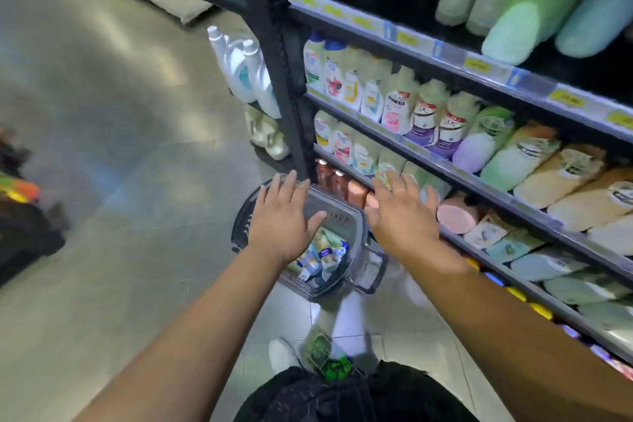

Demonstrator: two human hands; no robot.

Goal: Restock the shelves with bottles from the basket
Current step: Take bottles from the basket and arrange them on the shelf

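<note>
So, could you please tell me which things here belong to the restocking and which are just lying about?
Job: basket, bottles in it, shelves, left hand, right hand, both open above the basket.
Lying about: white jugs left of the shelves, green-labelled item beside a white shoe.

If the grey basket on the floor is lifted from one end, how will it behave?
The grey basket looks like rigid perforated plastic, so it should probably keep its shape. The bottles inside lie loose in a heap, so they may slide and tilt it. It looks only partly filled, so likely not heavy.
</note>
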